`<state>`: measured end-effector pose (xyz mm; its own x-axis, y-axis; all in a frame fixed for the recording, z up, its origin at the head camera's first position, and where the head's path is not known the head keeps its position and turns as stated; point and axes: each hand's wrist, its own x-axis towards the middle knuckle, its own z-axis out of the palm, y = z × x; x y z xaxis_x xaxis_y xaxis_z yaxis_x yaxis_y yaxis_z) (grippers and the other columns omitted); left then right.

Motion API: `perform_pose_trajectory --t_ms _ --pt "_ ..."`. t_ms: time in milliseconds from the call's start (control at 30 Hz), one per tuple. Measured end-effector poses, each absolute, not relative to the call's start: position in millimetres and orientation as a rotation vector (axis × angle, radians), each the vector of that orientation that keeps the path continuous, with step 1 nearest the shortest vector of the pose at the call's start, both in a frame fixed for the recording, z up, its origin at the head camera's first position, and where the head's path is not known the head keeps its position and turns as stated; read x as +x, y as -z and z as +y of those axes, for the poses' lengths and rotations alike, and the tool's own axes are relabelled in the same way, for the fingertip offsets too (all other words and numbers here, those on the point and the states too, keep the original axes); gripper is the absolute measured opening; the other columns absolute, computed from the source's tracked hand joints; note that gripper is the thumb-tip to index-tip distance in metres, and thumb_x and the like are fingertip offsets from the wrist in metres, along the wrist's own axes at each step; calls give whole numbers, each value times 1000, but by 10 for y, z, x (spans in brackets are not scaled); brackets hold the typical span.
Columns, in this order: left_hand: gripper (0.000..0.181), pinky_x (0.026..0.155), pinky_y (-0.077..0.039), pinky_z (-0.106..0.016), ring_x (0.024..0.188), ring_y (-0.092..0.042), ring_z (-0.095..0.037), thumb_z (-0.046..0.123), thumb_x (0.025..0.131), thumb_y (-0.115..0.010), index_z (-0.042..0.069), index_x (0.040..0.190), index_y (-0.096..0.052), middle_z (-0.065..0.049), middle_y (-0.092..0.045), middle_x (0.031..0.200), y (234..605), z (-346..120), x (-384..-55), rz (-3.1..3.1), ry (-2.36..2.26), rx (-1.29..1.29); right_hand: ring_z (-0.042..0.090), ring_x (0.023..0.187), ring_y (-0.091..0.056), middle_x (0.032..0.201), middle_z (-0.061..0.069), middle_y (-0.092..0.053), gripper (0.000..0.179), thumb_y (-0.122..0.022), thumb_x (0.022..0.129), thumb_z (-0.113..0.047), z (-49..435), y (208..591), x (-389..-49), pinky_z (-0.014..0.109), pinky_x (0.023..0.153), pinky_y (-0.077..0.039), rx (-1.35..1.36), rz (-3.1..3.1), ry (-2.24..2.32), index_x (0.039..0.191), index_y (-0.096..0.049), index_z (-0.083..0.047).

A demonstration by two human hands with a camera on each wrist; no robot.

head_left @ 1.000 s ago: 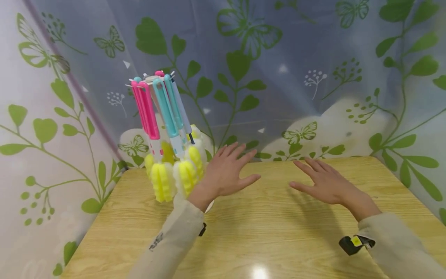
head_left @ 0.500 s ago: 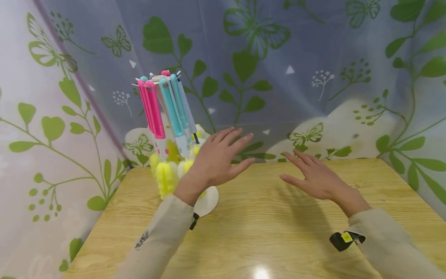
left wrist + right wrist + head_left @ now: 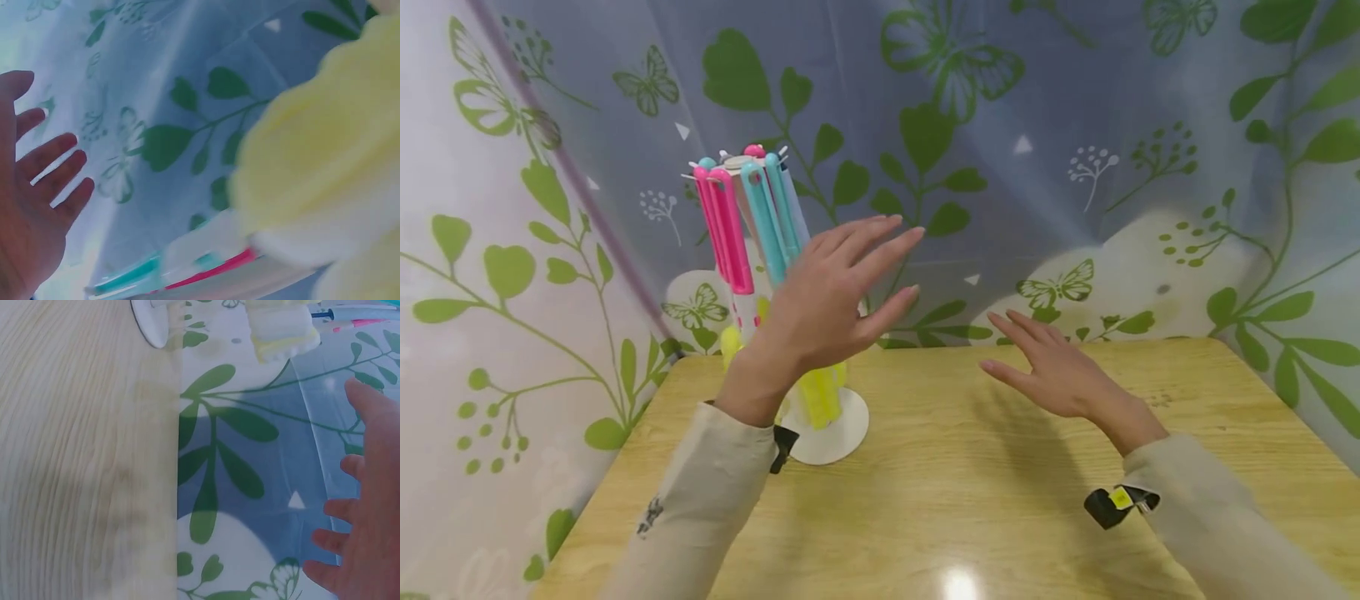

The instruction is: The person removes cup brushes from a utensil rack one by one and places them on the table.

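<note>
On left side of table point(image 3: 940, 483), brush stand point(image 3: 842, 446) holds hanging brushes point(image 3: 740, 271); left hand point(image 3: 816, 308) before them, fingers apart, contact unclear; right hand point(image 3: 1067, 375) well apart, fingers spread; careless left sweep could snag brushes, tip stand

- Brush handles point(image 3: 765, 225): pink, turquoise.
- Sponge heads point(image 3: 822, 397): yellow, white.
- Base point(image 3: 850, 433): white.
- Table point(image 3: 940, 492) shows yellowish wood grain.
- Curtain point(image 3: 1022, 196) beyond its far edge: blue-grey, green leaves, butterflies.
</note>
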<state>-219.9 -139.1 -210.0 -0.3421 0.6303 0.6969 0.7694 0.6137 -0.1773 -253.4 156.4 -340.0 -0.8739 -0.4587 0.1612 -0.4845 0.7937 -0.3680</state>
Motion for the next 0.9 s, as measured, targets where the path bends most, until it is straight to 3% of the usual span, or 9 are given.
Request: perform_pose_trajectory --t_ms 200,400,700,900 --pt "49 107 -29 -42 129 -43 -29 31 91 -59 10 134 -55 -13 -52 136 1822 -1500 -2176 -2054 211 -1054 42 140 -16 156 14 -16 72 -41 95 -57 1452 3352 -2550 68 99 -24 805 -2877 -650 154 -15 -25" --pt "40 104 -32 -41 124 -49 -27 26 91 -56 8 126 -62 -11 -61 126 1625 -1657 -2254 -1899 173 -992 39 139 -20 155 12 -20 72 -41 94 -58 1320 3298 -2556 66 98 -28 821 -2830 -660 154 -18 -25" --pt "37 101 -35 -44 119 -52 -28 23 91 -53 6 122 -65 -11 -63 121 1524 -1971 -2428 -1856 205 -780 35 140 -20 157 4 -19 72 -39 93 -62 1118 3200 -2559 63 101 -26 844 -2802 -696 153 -19 -28" --pt "43 104 -32 -44 122 -49 -29 28 92 -51 8 128 -61 -9 -60 127 1470 -2058 -2478 -2015 235 -627 34 140 -20 156 4 -19 72 -36 92 -65 1011 3154 -2577 64 102 -25 842 -2808 -692 153 -18 -30"
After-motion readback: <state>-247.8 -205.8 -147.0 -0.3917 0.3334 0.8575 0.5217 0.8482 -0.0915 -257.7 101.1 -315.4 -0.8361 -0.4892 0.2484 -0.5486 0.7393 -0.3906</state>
